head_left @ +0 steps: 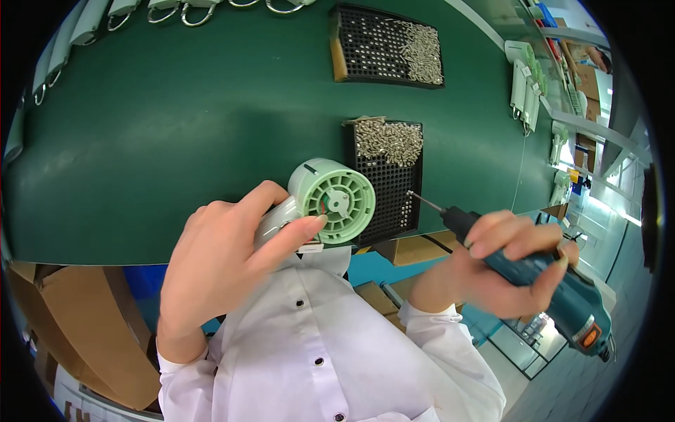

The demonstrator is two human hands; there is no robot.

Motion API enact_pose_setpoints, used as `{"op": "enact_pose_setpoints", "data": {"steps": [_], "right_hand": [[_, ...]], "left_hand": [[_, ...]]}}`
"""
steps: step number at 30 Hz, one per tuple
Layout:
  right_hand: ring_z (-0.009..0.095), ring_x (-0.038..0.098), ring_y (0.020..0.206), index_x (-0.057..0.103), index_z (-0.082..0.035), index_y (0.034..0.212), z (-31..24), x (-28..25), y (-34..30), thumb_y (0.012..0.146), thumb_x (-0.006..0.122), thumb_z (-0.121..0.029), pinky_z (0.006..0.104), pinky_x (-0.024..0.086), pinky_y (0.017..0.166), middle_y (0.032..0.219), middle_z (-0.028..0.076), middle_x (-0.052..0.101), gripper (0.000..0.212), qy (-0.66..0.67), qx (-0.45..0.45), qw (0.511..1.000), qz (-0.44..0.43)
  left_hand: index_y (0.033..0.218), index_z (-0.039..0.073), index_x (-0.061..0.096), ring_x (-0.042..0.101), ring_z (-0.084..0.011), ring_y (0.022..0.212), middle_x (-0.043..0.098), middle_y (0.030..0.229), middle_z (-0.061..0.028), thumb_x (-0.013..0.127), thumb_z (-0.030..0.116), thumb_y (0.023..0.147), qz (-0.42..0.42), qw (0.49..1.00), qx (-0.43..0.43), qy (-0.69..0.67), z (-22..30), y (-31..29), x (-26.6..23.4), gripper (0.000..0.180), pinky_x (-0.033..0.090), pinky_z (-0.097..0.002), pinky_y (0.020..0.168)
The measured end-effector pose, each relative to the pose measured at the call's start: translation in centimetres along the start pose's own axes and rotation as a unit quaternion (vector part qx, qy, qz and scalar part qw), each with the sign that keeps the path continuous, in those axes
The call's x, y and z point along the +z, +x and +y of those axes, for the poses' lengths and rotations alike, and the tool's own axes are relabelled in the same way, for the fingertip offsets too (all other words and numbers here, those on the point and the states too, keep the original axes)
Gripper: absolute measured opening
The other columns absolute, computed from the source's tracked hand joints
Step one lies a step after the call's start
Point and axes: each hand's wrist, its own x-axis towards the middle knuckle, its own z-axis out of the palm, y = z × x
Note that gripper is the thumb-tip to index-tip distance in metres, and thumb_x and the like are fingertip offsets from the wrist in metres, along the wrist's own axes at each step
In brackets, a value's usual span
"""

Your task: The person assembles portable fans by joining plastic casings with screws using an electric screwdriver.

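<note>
My left hand (232, 246) is closed around the handle of a small handheld fan (301, 184), its thumb by the rim of the pale green round head. The head's open face is turned up, showing a ribbed ring, a grey centre plate and a bit of red and green wire. In my right hand (510, 264) is a dark teal electric screwdriver (541, 274). Its long thin bit reaches left to the black screw tray (373, 179), with the tip at a screw standing in one of the holes. Loose screws (389, 142) are heaped at the tray's far end.
A second black tray (365, 46) with screws lies farther back on the green table (176, 141). Several white handles with metal rings (197, 13) line the far left edge. More fan parts (524, 84) stand at the right. A cardboard box (98, 330) is below the table at the left.
</note>
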Motion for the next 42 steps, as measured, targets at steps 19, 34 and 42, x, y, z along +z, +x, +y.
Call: {"op": "enact_pose_setpoints", "data": {"steps": [19, 34, 42], "right_hand": [[0.020, 0.044, 0.037, 0.044, 0.001, 0.113, -0.7, 8.5, -0.7, 0.097, 0.045, -0.033, 0.0355, 0.043, 0.035, 0.072, 0.010, 0.046, 0.037, 0.143, -0.014, 0.972, -0.187], [0.025, 0.054, 0.043, 0.039, -0.005, 0.109, 1.6, 9.4, -1.5, 0.098, 0.044, -0.028, 0.0374, 0.052, 0.039, 0.071, 0.011, 0.049, 0.026, 0.048, -0.008, 0.954, -0.296], [0.024, 0.055, 0.044, 0.039, -0.005, 0.108, 2.7, 8.8, -1.0, 0.096, 0.048, -0.025, 0.0382, 0.053, 0.040, 0.069, 0.011, 0.050, 0.025, 0.048, -0.018, 0.954, -0.296]], "left_hand": [[0.095, 0.000, 0.060, 0.060, -0.0324, 0.052, 0.061, 0.057, -0.0126, 0.062, 0.038, 0.091, -0.037, 0.996, 0.032, 0.074, -0.2, 0.1, -0.9, 0.038, 0.045, -0.0391, 0.053], [0.088, 0.002, 0.053, 0.056, -0.0344, 0.049, 0.057, 0.054, -0.0127, 0.061, 0.040, 0.092, -0.050, 0.995, 0.042, 0.074, -0.8, 0.3, -1.2, 0.039, 0.040, -0.0420, 0.048], [0.084, 0.002, 0.050, 0.055, -0.0345, 0.047, 0.058, 0.054, -0.0134, 0.060, 0.042, 0.093, -0.060, 0.994, 0.052, 0.074, -1.0, 1.5, -1.2, 0.042, 0.040, -0.0416, 0.045]]}}
